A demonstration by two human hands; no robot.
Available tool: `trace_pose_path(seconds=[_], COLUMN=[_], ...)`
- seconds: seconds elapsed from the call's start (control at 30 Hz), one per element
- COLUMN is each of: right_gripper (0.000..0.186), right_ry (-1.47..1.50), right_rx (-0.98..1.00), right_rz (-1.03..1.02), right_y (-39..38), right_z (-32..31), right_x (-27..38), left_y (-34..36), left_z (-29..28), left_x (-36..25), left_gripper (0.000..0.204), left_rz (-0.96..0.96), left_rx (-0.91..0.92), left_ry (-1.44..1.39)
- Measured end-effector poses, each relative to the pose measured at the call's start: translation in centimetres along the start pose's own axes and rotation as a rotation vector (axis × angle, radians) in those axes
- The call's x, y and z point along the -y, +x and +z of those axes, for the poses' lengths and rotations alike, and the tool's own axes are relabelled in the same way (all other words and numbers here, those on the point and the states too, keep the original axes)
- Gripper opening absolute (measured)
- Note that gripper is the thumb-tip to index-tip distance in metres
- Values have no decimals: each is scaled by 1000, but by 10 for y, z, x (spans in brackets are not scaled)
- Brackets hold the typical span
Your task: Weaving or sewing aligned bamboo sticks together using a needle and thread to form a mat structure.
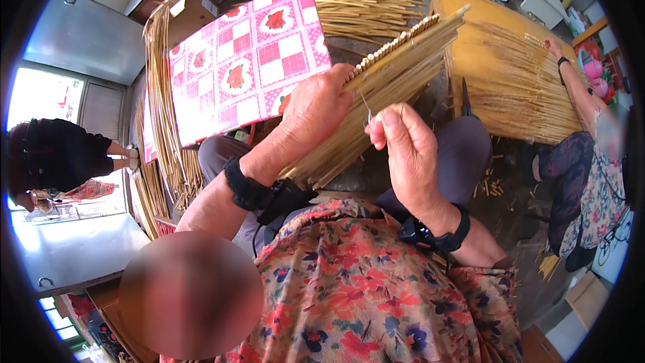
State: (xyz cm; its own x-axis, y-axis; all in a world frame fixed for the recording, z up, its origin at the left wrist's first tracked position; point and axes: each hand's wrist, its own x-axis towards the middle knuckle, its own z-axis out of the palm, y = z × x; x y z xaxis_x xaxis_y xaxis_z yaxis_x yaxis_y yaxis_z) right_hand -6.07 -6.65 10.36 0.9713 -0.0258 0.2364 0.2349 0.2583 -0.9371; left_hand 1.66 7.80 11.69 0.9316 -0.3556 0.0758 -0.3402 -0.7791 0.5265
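My left hand [316,107] is closed round the top of a flat sheaf of long straw-coloured stalks [376,121], whose upper edge shows a close row of pale cut ends [396,44]. Just right of it, my right hand [406,148] is closed in a pinch on a thin strand [365,107], with what looks like a small metal needle [369,118] at the fingertips; its exact form is too small to make out. The sheaf slants down between my knees.
A pink checked board [218,104] stands left, with stalk bundles [161,47] beside and more [363,10] behind. At right, a co-worker's hand [552,47] is on stalks laid on a yellow board [470,13], dark scissors [465,99] near its edge. Other people stand left and at top.
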Motion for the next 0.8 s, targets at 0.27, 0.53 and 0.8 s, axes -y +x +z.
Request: trace_pose_path(seconds=[0.27,0.53,0.8], right_gripper=[22,25,33], right_ry=[-520,-1188,-654], right_rx=[-39,-110,-44], right_rz=[-123,-164,222], right_y=[11,41,84], right_z=[-62,-121,-139], right_x=[20,112,102], left_y=[4,0,-11], left_z=[-2,-20,-10], left_x=[17,20,32], left_gripper=[48,60,61], left_rz=[15,42,68], left_rx=[26,192,141], left_ry=[-119,-54,-126])
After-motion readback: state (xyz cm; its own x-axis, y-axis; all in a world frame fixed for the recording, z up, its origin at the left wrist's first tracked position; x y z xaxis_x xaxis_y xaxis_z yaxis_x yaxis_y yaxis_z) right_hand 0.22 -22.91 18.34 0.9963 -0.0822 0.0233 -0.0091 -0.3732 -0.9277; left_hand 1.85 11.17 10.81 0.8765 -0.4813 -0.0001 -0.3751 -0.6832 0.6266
